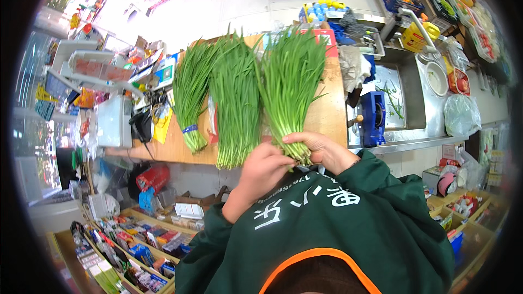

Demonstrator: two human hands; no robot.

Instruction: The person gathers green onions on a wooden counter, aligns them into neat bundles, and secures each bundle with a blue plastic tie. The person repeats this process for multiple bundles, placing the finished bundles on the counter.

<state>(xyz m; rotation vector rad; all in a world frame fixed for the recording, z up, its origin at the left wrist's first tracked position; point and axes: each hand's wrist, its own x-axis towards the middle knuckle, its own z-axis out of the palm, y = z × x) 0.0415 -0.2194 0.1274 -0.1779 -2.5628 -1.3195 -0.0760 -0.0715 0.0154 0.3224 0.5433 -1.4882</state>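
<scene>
A bunch of Chinese chives (292,85) lies at the right of the wooden table (329,106), its cut ends towards me. My right hand (327,151) grips it near the base, the thumb across the top of the stems. At the cut ends, the fingertips of my left hand (263,171) are pinched together on the stem ends; what exactly sits between them is partly hidden. Beside it lies a wide pile of loose chives (236,102) with no band in sight. Farther left, another chive bunch (192,98) is bound near its base with blue tape (190,128).
A blue tape dispenser (372,119) stands by the steel sink (412,90), which holds some green scraps. A yellow jug (421,36) is behind the sink. Yellow-handled scissors (158,114) and a pale plastic box (114,121) are at left. Divided goods trays (139,249) lie below.
</scene>
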